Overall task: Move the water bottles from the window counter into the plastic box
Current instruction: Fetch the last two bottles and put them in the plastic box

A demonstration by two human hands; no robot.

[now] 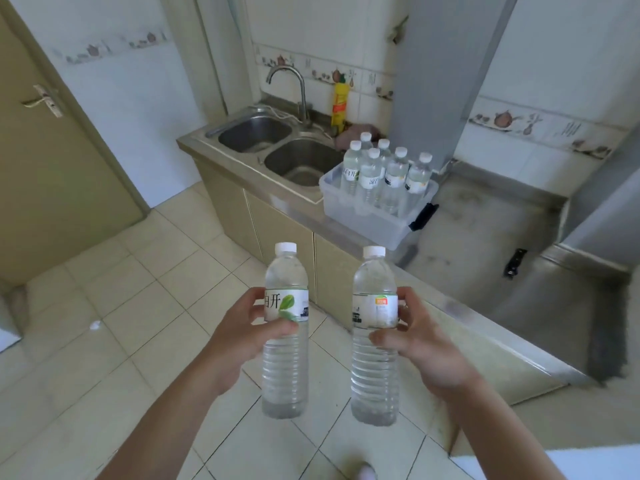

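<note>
My left hand [239, 336] grips a clear water bottle [285, 368] with a white cap and a green-leaf label, held upright over the tiled floor. In my right hand [412, 336] is a second clear water bottle [374, 375], also upright, its label showing an orange patch. Ahead, a translucent plastic box [363, 216] with a black latch sits on the steel counter [485, 216] to the right of the sink. Several capped water bottles [388, 174] stand upright inside it, grouped toward its far side. The box's near part holds no bottle.
A double steel sink [277, 147] with a curved tap [294, 88] lies left of the box. A yellow bottle [339, 102] and a cloth sit behind the sink. A grey column [443, 81] rises behind the box. A door [52, 150] stands at left. Cabinet fronts [277, 223] run below the counter.
</note>
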